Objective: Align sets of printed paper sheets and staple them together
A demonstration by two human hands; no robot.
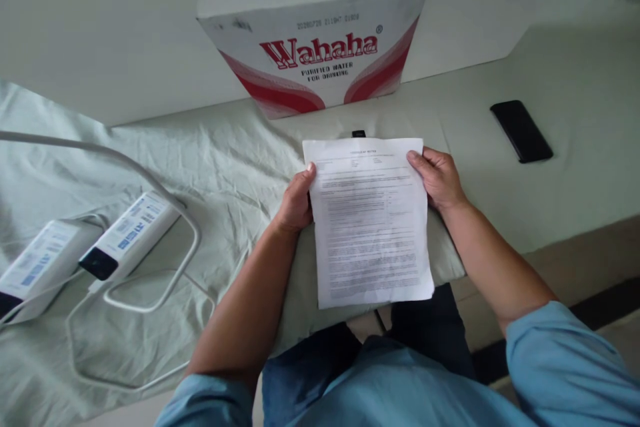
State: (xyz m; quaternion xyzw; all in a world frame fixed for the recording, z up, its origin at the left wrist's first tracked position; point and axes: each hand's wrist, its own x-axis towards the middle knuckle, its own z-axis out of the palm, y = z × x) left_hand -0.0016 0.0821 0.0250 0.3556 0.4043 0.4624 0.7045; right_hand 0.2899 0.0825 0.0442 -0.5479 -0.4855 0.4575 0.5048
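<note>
Paper (371, 223), a single printed sheet dense with small text, sits at the centre of the head view, held by its two long edges just above the near edge of a cloth-covered worktop (550, 167). The left hand (295, 203) is clamped on the sheet's left edge near the top, thumb lying on the printed face and fingers tucked behind. The right hand (437, 177) pinches the right edge near the upper corner in the same way, thumb on top. The sheet is upright to the viewer and hangs slightly past the cloth's edge, over the person's lap.

Judging by the grip, the step in hand looks like holding the sheet flat and square; any next handling would call for keeping both edges level so the thin sheet does not buckle or crease.

At the top centre of the frame stands a cardboard box (315, 33) printed "Wahaha" in red, well behind the sheet. A small black object (359, 134) peeks out just above the sheet's top edge; what it is cannot be told. A black phone (521, 131) lies flat at the right, apart from the right hand. At the lower left lie two white power adapters (127, 233) with a looping white cable (165, 213) on the wrinkled cloth.
</note>
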